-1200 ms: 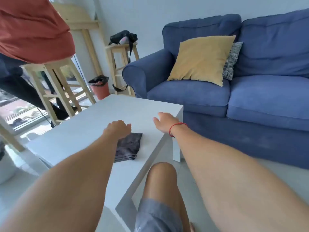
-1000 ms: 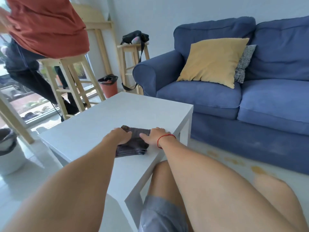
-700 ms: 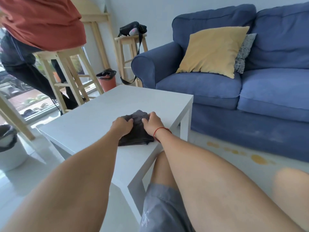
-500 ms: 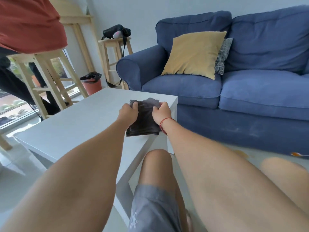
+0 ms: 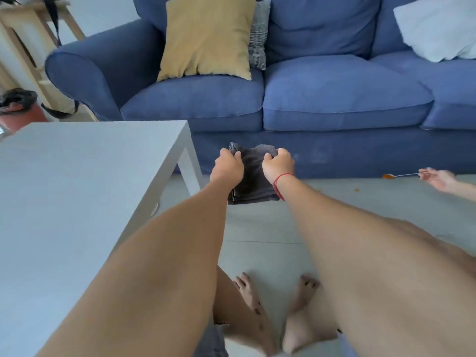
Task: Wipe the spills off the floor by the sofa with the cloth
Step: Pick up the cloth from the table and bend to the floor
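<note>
A folded dark grey cloth (image 5: 253,176) hangs in the air over the pale floor (image 5: 257,228), in front of the blue sofa (image 5: 334,99). My left hand (image 5: 227,167) grips its left top edge and my right hand (image 5: 277,164) grips its right top edge. A small orange spot of spill (image 5: 357,189) lies on the floor at the right, near the sofa base. Most of the floor by the sofa is hidden behind my right arm.
A white low table (image 5: 77,189) stands at the left, its leg next to the cloth. Another person's hand (image 5: 438,179) at the right holds a spoon (image 5: 400,175) with orange sauce. Yellow cushion (image 5: 208,37) on the sofa; red bin (image 5: 20,112) far left. My bare feet (image 5: 278,313) below.
Both hands lifted the cloth off the table and carried it right, over the floor before the sofa. The view swung right and down; a hand with a spoon came into sight.
</note>
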A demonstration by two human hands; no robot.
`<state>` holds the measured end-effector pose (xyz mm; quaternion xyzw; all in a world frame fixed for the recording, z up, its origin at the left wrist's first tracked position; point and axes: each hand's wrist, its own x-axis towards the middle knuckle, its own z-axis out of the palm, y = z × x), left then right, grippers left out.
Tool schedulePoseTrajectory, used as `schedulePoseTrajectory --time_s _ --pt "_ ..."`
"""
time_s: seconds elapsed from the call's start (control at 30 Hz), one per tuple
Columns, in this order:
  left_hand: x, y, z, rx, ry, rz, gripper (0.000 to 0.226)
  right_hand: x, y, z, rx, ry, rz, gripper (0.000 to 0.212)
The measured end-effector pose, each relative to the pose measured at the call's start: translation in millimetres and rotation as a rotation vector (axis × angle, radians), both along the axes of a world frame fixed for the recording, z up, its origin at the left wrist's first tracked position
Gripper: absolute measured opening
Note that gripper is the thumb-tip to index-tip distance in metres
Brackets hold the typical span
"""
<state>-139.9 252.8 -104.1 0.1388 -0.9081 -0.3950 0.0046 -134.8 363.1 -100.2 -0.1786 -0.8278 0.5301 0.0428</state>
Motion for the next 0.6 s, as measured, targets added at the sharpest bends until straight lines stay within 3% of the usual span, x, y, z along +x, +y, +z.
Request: schedulePoseTrajectory --time_s 0.6 --pt "-155 33 -255 -0.018 -0.340 -0.062 0.036 -150 35 -257 0.093 -0.267 -0.004 0.029"
